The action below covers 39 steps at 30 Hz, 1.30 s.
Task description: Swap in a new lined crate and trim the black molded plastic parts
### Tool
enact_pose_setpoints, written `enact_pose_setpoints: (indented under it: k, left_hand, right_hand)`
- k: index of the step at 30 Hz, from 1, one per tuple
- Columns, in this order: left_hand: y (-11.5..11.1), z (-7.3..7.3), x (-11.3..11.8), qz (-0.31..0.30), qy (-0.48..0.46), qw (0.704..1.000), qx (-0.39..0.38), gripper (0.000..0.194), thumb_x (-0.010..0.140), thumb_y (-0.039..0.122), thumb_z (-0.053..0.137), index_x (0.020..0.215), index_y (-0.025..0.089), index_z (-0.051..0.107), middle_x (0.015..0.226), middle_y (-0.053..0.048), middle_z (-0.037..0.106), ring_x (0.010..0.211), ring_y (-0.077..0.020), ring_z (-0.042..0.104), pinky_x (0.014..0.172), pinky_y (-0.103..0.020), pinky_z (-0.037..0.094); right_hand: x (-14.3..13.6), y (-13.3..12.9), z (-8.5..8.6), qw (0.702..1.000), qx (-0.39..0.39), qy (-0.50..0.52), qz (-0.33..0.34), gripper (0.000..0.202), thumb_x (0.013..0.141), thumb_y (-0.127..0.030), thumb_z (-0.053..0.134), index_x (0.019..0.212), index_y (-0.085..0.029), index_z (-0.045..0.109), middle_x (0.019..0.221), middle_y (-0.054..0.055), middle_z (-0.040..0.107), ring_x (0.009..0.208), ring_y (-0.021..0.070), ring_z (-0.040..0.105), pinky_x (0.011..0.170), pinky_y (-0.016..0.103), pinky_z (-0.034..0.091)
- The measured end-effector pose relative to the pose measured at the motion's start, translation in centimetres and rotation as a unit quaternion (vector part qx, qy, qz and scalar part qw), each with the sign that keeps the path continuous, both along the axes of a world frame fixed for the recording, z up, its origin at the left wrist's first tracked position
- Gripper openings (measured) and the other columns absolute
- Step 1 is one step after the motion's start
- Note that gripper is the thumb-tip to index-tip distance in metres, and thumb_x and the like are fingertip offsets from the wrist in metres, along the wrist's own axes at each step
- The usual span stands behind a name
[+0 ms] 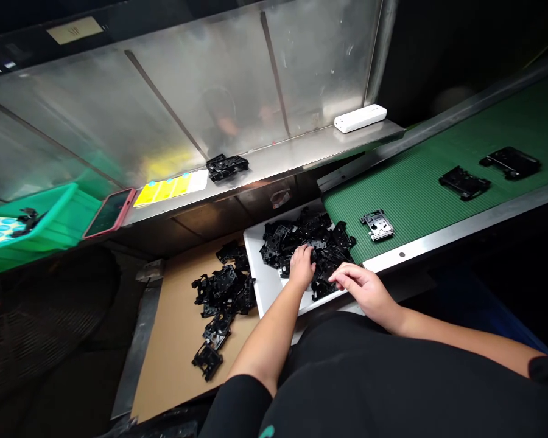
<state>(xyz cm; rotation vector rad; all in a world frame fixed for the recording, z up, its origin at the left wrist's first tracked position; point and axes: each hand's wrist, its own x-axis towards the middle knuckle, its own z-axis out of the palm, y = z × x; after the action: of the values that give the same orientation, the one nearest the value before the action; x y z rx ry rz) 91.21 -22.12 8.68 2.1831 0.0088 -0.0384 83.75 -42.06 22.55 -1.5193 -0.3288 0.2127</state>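
A heap of black plastic parts fills much of a white tray in front of me. My left hand rests on the heap with its fingers curled down over the parts; whether it grips one is hidden. Over the tray's right front edge is my right hand, its fingers bent together in a pinch, and anything between the fingertips is too small to tell. Left of the tray, more black parts lie piled on brown cardboard.
A green conveyor belt on the right carries a silver-faced part and two black parts. The metal shelf holds a white box-shaped device, a black part, yellow labels and a phone. A green bin stands far left.
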Motion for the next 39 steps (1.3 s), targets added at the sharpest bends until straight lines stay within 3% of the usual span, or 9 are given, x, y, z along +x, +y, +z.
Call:
enact_pose_setpoints:
  k: [6, 9, 12, 14, 17, 20, 26, 30, 39]
  left_hand:
    - [-0.2, 0.9, 0.7, 0.098, 0.065, 0.99, -0.075, 0.053, 0.083, 0.011, 0.065, 0.134, 0.018, 0.049, 0.129, -0.016, 0.062, 0.132, -0.0308, 0.053, 0.119, -0.059, 0.024]
    - [0.1, 3.3, -1.0, 0.119, 0.096, 0.975, -0.16, 0.055, 0.096, 0.034, 0.055, 0.145, 0.019, 0.035, 0.119, -0.014, 0.067, 0.114, -0.026, 0.065, 0.109, -0.051, 0.043]
    - [0.2, 7.0, -4.2, 0.097, 0.144, 0.947, -0.269, 0.06, 0.1, 0.061, 0.034, 0.143, 0.02, 0.041, 0.109, -0.013, 0.071, 0.095, -0.0247, 0.072, 0.09, -0.045, 0.056]
    - [0.0, 9.7, -6.5, 0.082, 0.21, 0.888, -0.402, 0.067, 0.096, 0.071, 0.031, 0.138, 0.023, 0.049, 0.107, -0.012, 0.072, 0.09, -0.0254, 0.072, 0.083, -0.043, 0.058]
    - [-0.6, 13.1, -9.3, 0.073, 0.307, 0.756, -0.574, 0.065, 0.093, 0.074, 0.038, 0.132, 0.025, 0.056, 0.101, -0.01, 0.071, 0.085, -0.0253, 0.072, 0.077, -0.043, 0.059]
    - [-1.0, 15.1, -10.6, 0.088, 0.345, 0.708, -0.61, 0.061, 0.093, 0.071, 0.043, 0.122, 0.021, 0.063, 0.091, -0.01, 0.071, 0.075, -0.0224, 0.07, 0.074, -0.04, 0.06]
    - [-0.9, 16.0, -11.1, 0.091, 0.365, 0.682, -0.628, 0.059, 0.091, 0.073, 0.046, 0.104, 0.02, 0.068, 0.086, -0.008, 0.072, 0.072, -0.0208, 0.071, 0.078, -0.041, 0.063]
    - [-0.7, 16.0, -11.2, 0.099, 0.377, 0.686, -0.615, 0.063, 0.092, 0.074, 0.042, 0.096, 0.016, 0.068, 0.077, -0.009, 0.071, 0.068, -0.02, 0.072, 0.073, -0.038, 0.063]
    - [-0.7, 16.1, -11.2, 0.115, 0.367, 0.696, -0.607, 0.061, 0.089, 0.074, 0.047, 0.117, 0.023, 0.066, 0.076, -0.006, 0.071, 0.067, -0.0224, 0.072, 0.053, -0.034, 0.06]
  right_hand:
    - [0.1, -0.9, 0.2, 1.0, -0.012, 0.008, -0.018, 0.023, 0.102, -0.035, 0.057, 0.095, -0.022, 0.075, 0.085, 0.003, 0.061, 0.078, 0.0159, 0.058, 0.073, 0.029, 0.048]
    - [0.5, -1.2, 0.3, 0.999, -0.007, 0.007, -0.034, 0.023, 0.102, -0.035, 0.058, 0.094, -0.022, 0.075, 0.085, 0.003, 0.061, 0.078, 0.0161, 0.058, 0.074, 0.029, 0.048]
    - [1.0, -1.0, 0.5, 0.999, 0.006, -0.001, -0.047, 0.022, 0.102, -0.034, 0.058, 0.094, -0.021, 0.074, 0.086, 0.003, 0.061, 0.079, 0.0164, 0.058, 0.074, 0.029, 0.048]
    - [1.4, -0.6, 0.8, 0.999, 0.013, -0.009, -0.048, 0.022, 0.102, -0.034, 0.058, 0.094, -0.021, 0.074, 0.087, 0.003, 0.061, 0.08, 0.0164, 0.058, 0.075, 0.03, 0.049]
    - [1.7, 0.0, 1.2, 0.999, 0.013, -0.015, -0.032, 0.022, 0.102, -0.033, 0.057, 0.094, -0.02, 0.074, 0.087, 0.003, 0.062, 0.08, 0.0162, 0.059, 0.077, 0.03, 0.049]
    - [1.7, 0.7, 1.8, 1.0, 0.017, -0.015, 0.002, 0.023, 0.103, -0.032, 0.056, 0.095, -0.02, 0.074, 0.088, 0.003, 0.062, 0.081, 0.016, 0.06, 0.077, 0.03, 0.05]
    - [1.6, 1.7, 2.2, 0.997, 0.04, -0.02, 0.064, 0.022, 0.103, -0.031, 0.056, 0.094, -0.021, 0.073, 0.091, 0.004, 0.063, 0.083, 0.0163, 0.064, 0.077, 0.031, 0.053]
    - [1.7, 2.0, 1.9, 0.995, 0.041, -0.007, 0.092, 0.022, 0.102, -0.032, 0.057, 0.092, -0.02, 0.072, 0.09, 0.003, 0.062, 0.072, 0.0144, 0.064, 0.073, 0.031, 0.054]
    - [1.7, 2.3, 1.8, 0.994, 0.04, 0.005, 0.101, 0.023, 0.102, -0.033, 0.057, 0.091, -0.019, 0.071, 0.087, 0.003, 0.061, 0.07, 0.0142, 0.065, 0.07, 0.031, 0.054]
